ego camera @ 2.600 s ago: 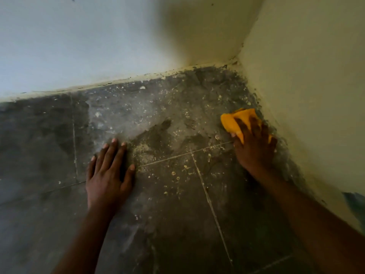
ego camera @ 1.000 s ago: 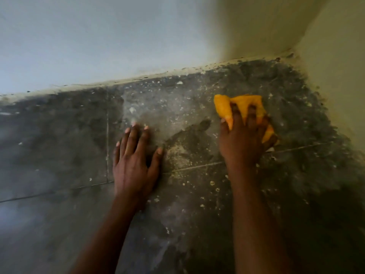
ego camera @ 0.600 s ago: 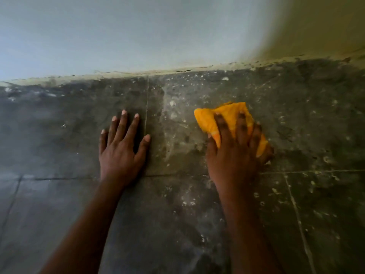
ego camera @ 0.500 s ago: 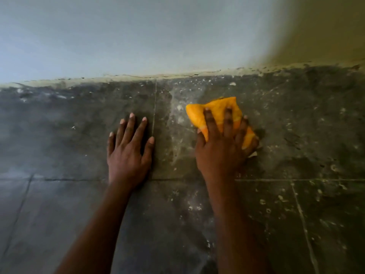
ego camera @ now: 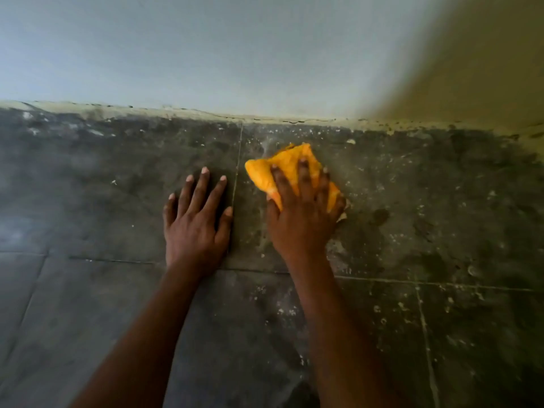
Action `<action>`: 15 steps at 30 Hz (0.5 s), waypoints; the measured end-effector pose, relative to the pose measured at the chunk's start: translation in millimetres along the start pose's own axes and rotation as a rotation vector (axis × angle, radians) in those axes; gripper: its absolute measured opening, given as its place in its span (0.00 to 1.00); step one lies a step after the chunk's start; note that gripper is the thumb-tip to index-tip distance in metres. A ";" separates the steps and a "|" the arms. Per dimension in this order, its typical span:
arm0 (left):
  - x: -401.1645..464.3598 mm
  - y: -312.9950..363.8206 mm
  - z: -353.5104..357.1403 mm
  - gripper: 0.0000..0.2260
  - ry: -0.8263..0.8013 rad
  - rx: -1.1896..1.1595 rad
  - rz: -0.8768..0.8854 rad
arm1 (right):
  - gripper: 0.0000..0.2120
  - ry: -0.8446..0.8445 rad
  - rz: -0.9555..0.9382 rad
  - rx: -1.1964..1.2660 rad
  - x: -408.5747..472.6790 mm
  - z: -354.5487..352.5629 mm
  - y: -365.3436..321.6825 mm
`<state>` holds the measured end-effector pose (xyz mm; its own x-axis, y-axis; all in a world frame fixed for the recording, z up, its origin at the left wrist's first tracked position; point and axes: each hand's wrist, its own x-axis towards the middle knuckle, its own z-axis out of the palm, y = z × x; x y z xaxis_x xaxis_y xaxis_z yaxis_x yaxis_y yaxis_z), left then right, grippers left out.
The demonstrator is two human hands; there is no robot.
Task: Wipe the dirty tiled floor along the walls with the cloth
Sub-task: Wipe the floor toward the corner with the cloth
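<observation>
A crumpled orange cloth (ego camera: 266, 169) lies on the dark tiled floor (ego camera: 412, 201) close to the far wall. My right hand (ego camera: 303, 210) presses down on it with fingers spread straight over its top. My left hand (ego camera: 195, 219) rests flat on the tile just left of the cloth, fingers straight and a little apart, holding nothing. A grout line runs between the two hands. The floor to the right of the cloth is speckled with pale grit and dark stains; the tiles at the left look smoother and greyer.
The pale far wall (ego camera: 206, 54) meets the floor along a chipped, yellowish edge (ego camera: 176, 111). A second, yellowish wall (ego camera: 485, 69) closes the corner at the upper right. Open floor stretches left and toward me.
My right hand has slid the cloth leftward along the far wall, away from the corner. My left hand stays flat on the floor beside it. The view has turned left with them.
</observation>
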<state>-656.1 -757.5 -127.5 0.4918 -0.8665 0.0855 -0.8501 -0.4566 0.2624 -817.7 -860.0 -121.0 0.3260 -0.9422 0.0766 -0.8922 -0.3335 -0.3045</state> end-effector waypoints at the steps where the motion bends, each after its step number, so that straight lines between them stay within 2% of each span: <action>1: 0.8 3.3 -2.6 0.28 -0.011 -0.005 -0.013 | 0.29 -0.043 -0.089 -0.023 -12.7 -5.5 4.5; 3: 4.1 13.7 -9.4 0.30 -0.055 -0.035 -0.045 | 0.29 -0.100 -0.124 -0.076 -44.0 -20.5 28.4; 6: 6.4 31.2 -5.4 0.31 -0.083 -0.011 -0.083 | 0.29 -0.012 0.141 -0.051 -27.0 -30.0 50.4; 8: 4.6 33.9 2.6 0.30 -0.070 0.036 -0.080 | 0.30 0.053 0.304 0.010 20.3 -19.5 32.5; 9: 5.7 32.5 6.1 0.30 -0.067 0.045 -0.069 | 0.31 0.069 0.317 0.035 45.3 -11.9 16.3; 11: 6.5 30.9 8.5 0.30 -0.068 0.049 -0.071 | 0.31 0.003 0.196 0.053 81.2 -0.3 -20.6; 13: 5.9 30.8 8.8 0.30 -0.064 0.052 -0.083 | 0.30 -0.102 -0.072 0.028 81.8 5.8 -44.1; 15: 6.7 31.8 5.7 0.30 -0.064 0.037 -0.090 | 0.28 -0.142 -0.320 -0.013 57.4 -0.7 -34.4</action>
<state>-680.9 -778.9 -124.1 0.5544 -0.8323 0.0009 -0.8100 -0.5393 0.2303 -768.5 -902.5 -105.4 0.6296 -0.7762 0.0328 -0.7411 -0.6127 -0.2747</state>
